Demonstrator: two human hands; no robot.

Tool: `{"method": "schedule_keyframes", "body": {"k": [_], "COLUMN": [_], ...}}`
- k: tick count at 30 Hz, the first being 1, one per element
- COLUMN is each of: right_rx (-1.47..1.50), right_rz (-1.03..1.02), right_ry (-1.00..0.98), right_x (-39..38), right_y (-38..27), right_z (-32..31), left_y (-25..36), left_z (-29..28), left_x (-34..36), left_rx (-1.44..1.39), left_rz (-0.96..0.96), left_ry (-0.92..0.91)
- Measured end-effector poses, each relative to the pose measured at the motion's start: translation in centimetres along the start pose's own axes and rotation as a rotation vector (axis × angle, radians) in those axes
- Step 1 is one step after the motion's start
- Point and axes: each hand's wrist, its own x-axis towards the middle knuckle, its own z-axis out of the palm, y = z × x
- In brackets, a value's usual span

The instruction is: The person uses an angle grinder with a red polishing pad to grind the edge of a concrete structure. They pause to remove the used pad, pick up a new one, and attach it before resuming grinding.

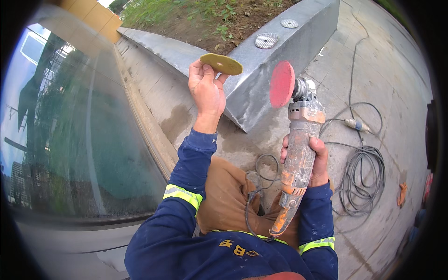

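My left hand (208, 91) pinches a thin yellow-olive disc (228, 65) with a center hole, raised at the upper middle. My right hand (313, 156) is wrapped round the body of a worn, dusty orange-and-grey angle grinder (301, 135), held upright with its handle toward me. A red round pad (281, 84) is fitted on the grinder's head, its face turned to the left. The disc is apart from this pad, to its left. The grinder's cord hangs from the handle's lower end beside my legs.
A grey stone planter edge (247, 98) bears two white perforated discs (266, 40) and borders soil with plants (186, 18). A glass pane (74, 130) stands at left. On the pavement lie coiled cable (361, 182), a connector (354, 125) and an orange object (402, 193).
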Motion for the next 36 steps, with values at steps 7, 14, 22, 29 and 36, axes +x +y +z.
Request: {"method": "schedule_keyframes", "body": {"k": [7, 14, 22, 29, 36], "right_rx": [0.055, 0.113, 0.116, 0.216, 0.297], "right_rz": [0.059, -0.017, -0.001, 0.015, 0.025], "right_ry": [0.043, 0.041, -0.046, -0.124, -0.159], "right_x": [0.3, 0.1, 0.1, 0.0, -0.2], "right_y": [1.1, 0.7, 0.8, 1.0, 0.7], "right_z": [0.0, -0.3, -0.1, -0.3, -0.1], "left_y": [-0.8, -1.2, -1.3, -0.7, -1.7], "left_z": [3.2, 5.0, 3.7, 3.6, 4.2], "left_x": [-6.5, -7.6, -5.3, -4.5, -5.3], "left_rx": [0.854, 0.931, 1.036, 0.914, 0.907], "left_rz": [0.628, 0.846, 1.159, 1.250, 1.267], "left_ry": [-0.291, -0.480, -0.253, -0.266, -0.355]}}
